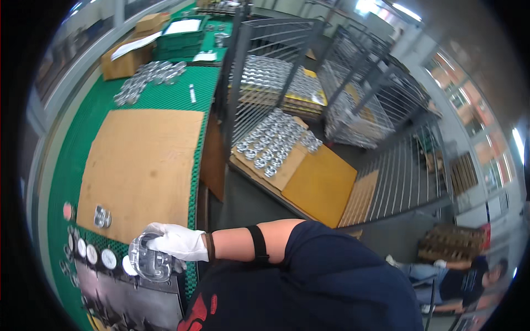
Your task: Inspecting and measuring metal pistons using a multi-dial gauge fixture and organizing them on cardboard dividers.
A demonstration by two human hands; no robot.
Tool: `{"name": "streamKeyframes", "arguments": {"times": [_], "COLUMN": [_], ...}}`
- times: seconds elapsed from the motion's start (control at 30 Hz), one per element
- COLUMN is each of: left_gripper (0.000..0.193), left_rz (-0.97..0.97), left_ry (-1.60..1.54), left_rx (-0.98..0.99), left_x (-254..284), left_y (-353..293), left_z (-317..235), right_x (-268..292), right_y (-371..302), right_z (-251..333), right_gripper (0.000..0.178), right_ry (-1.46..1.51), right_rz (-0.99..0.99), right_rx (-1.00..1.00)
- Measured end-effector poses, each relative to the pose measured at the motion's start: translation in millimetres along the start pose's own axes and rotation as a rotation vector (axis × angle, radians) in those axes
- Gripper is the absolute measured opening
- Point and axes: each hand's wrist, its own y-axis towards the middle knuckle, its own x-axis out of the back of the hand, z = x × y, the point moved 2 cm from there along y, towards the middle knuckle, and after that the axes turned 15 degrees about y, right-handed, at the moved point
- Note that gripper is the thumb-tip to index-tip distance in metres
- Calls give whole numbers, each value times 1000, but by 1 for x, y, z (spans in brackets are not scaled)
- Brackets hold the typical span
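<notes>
The right hand in a white glove (179, 243) holds firmly a shiny silver metal casting with a hollow round body (150, 263), over the end of a row of round white-faced dial gauges (109, 259). The left hand I cannot make out. If the smooth metal slips in the fabric, it could hit a gauge. A careless swing could also knock the small silver metal piece (102, 217) on the flat brown cardboard sheet (146, 160).

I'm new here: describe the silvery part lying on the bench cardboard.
On the green bench, find the large brown cardboard sheet. Near its lower left corner lies the silvery part. It sits alone, unlike the shiny cluster beyond the sheet or the piece in the gloved right hand.
</notes>
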Motion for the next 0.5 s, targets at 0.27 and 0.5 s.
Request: {"name": "streamKeyframes", "arguments": {"times": [0.27,0.5], "left_gripper": [62,60], "left_rz": [-65,-419], "left_ry": [68,210], "left_rx": [-94,47], "left_x": [-28,21], "left_y": [39,-6], "left_z": [-20,-1], "right_x": [67,67], "right_y": [-21,-2], "right_z": [-25,-4], "right_gripper": [34,37], "right_ry": [129,50], "right_rz": [-224,-318], "right_rx": [377,294]}}
